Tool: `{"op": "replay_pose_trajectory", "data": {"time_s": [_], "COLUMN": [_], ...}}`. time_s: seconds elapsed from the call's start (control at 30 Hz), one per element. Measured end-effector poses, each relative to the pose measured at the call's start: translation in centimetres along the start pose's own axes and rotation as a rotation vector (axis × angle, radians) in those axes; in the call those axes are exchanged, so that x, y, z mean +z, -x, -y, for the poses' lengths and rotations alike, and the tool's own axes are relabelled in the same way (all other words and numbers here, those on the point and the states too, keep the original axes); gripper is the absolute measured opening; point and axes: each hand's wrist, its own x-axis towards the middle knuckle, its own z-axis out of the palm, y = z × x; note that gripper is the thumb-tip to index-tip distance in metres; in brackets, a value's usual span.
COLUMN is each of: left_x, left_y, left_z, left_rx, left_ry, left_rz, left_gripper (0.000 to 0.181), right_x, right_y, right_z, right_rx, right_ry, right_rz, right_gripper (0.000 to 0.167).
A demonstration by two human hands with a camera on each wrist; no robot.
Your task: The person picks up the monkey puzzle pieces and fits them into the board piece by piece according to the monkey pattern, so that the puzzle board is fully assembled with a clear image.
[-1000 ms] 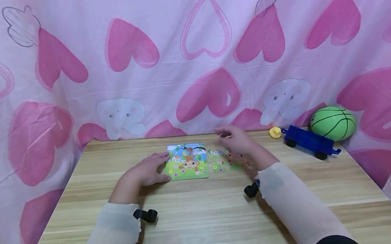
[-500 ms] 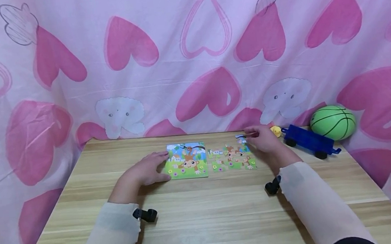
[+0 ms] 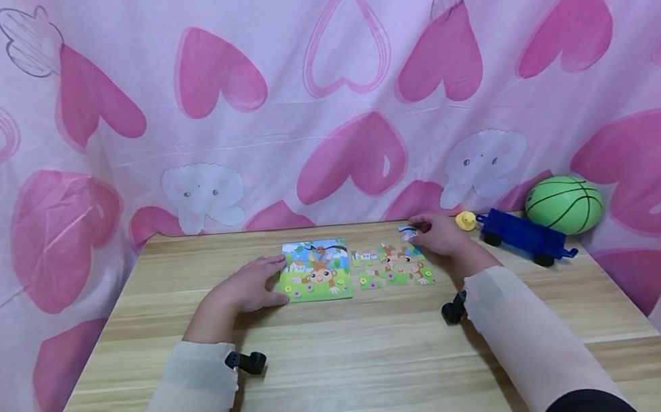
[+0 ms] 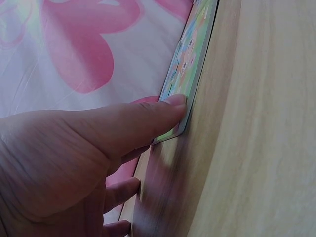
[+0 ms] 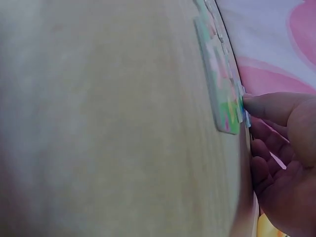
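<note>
A square picture board with a cartoon monkey lies flat on the table. My left hand rests at its left side; in the left wrist view the thumb presses on the board's corner, with the other fingers loose. Just right of the board, several jigsaw pieces lie joined into part of a similar monkey picture. Above their right end, my right hand pinches a blue-sky jigsaw piece between thumb and fingers. That piece is partly covered by the fingers, and whether it locks into the one below is unclear.
A yellow rubber duck sits just beyond my right hand. Beside it stand a blue toy wagon with black wheels and a green ball. A pink heart-patterned curtain hangs along the table's back edge.
My right hand has swung right from above the joined pieces to their upper right end, then shifted slightly left with the jigsaw piece. The left hand and the board have stayed in place.
</note>
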Motion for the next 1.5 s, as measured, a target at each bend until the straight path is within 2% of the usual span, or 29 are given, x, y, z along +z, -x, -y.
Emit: {"op": "replay_pose_trajectory", "data": {"time_s": [0.2,0.9,1.1,1.2,1.33,1.5], "left_x": [-0.1,-0.1,0.0,0.0,-0.1,-0.1], "left_y": [0.0,-0.1,0.0,0.0,0.1,0.2], "left_z": [0.1,0.0,-0.1,-0.1,-0.1,-0.1], "left_rx": [0.004,0.002,-0.01,-0.011,-0.012,-0.008], "left_ry": [0.012,0.009,0.008,0.006,0.007,0.006], "left_rz": [-0.001,0.001,0.006,0.008,0.01,0.009], "left_gripper": [0.083,0.083,0.083,0.083,0.083,0.083], "right_x": [-0.2,-0.2,0.3,1.0,2.5,4.5], "right_y": [0.0,-0.2,0.6,1.2,1.7,2.0], "right_z": [0.5,2.2,3.4,4.4,5.4,6.7], "right_rx": [-0.01,-0.06,-0.065,-0.1,-0.156,-0.2], "right_ry": [0.074,0.103,0.049,-0.011,-0.13,-0.189], "right_rz": [-0.002,-0.028,-0.049,-0.05,-0.034,-0.001], "right_gripper": [0.057,0.048,0.039,0.037,0.039,0.041]}}
